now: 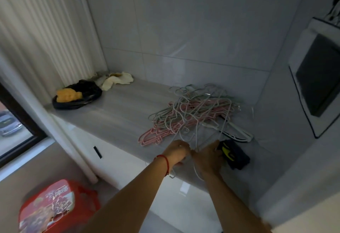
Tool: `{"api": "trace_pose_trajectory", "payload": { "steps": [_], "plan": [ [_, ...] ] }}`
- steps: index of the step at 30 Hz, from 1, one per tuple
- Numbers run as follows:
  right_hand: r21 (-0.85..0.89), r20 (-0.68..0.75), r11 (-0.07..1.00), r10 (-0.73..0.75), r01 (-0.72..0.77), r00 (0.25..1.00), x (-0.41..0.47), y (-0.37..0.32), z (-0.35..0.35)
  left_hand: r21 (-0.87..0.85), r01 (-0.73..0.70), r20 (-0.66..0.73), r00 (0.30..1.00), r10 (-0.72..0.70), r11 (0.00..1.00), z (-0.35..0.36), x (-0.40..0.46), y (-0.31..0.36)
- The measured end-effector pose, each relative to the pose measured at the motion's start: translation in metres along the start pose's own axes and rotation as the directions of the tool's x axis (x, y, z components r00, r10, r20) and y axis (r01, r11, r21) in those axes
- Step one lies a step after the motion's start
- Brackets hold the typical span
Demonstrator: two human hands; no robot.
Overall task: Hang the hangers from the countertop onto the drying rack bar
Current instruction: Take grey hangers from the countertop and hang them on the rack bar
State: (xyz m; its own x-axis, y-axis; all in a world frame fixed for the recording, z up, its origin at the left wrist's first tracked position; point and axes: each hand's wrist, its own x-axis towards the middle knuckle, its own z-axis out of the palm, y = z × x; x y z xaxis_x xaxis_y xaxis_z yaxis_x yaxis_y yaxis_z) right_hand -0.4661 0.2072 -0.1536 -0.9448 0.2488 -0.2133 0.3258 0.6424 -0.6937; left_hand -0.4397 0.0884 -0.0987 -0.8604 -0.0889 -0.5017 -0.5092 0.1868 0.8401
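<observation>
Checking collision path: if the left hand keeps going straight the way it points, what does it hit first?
Probably the tangled pile of hangers on the countertop, its near pink edge directly beyond the left hand. Depth is uncertain from one view.

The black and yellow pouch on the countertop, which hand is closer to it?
Right. The right hand sits just beside the black and yellow pouch, nearly touching its left edge; the left hand is farther left.

Black bowl (77, 102), cream cloth (117, 79), red bag (55, 207).
</observation>
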Motion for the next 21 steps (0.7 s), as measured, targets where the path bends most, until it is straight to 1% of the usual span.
{"api": "trace_pose_trajectory", "payload": {
  "steps": [3,4,6,7,9,10,12,14,16,18,19,21],
  "plan": [
    [0.212,-0.063,0.977,0.029,-0.015,0.998,0.004,-0.004,-0.008,-0.016,-0.011,0.013,1.000,0.011,1.000,0.000,0.003,0.005],
    [0.270,-0.059,0.963,0.038,-0.020,0.998,0.001,-0.008,-0.014,-0.031,-0.019,0.018,1.000,0.020,0.999,0.000,0.004,0.007],
    [0.364,-0.080,0.931,0.025,0.006,0.996,-0.004,-0.014,-0.023,-0.058,-0.037,0.031,0.999,0.039,0.998,-0.001,0.003,0.013],
    [0.407,-0.079,0.912,-0.008,0.040,0.997,-0.008,-0.019,-0.028,-0.072,-0.043,0.037,0.998,0.046,0.996,-0.002,0.002,0.016],
    [0.514,-0.015,0.854,-0.087,0.082,0.996,-0.014,-0.029,-0.039,-0.153,-0.037,0.067,0.997,0.047,0.988,-0.007,-0.004,0.021],
    [0.566,0.052,0.822,-0.109,0.061,0.993,-0.016,-0.036,-0.044,-0.204,-0.023,0.089,0.995,0.042,0.979,-0.012,-0.009,0.023],
    [0.608,0.163,0.792,-0.196,0.058,0.967,-0.019,-0.051,-0.050,-0.286,0.007,0.131,0.991,0.031,0.958,-0.024,-0.019,0.025],
    [0.636,0.275,0.771,-0.281,0.045,0.920,-0.024,-0.063,-0.048,-0.360,0.002,0.128,0.991,0.047,0.933,-0.035,-0.030,0.023],
    [0.630,0.373,0.775,-0.356,0.048,0.857,-0.041,-0.071,-0.043,-0.410,-0.039,0.065,0.995,0.072,0.911,-0.047,-0.044,0.019],
    [0.654,0.493,0.756,-0.392,-0.033,0.777,-0.063,-0.076,-0.035,-0.443,-0.054,0.011,0.998,0.066,0.895,-0.059,-0.060,0.009],
    [0.654,0.530,0.755,-0.413,-0.046,0.741,-0.077,-0.079,-0.033,-0.453,-0.060,-0.008,0.998,0.063,0.890,-0.063,-0.071,0.002],
    [0.637,0.561,0.769,-0.509,0.052,0.653,-0.098,-0.081,-0.024,-0.484,-0.069,-0.050,0.997,0.051,0.872,-0.073,-0.096,-0.014]
  ]
}}
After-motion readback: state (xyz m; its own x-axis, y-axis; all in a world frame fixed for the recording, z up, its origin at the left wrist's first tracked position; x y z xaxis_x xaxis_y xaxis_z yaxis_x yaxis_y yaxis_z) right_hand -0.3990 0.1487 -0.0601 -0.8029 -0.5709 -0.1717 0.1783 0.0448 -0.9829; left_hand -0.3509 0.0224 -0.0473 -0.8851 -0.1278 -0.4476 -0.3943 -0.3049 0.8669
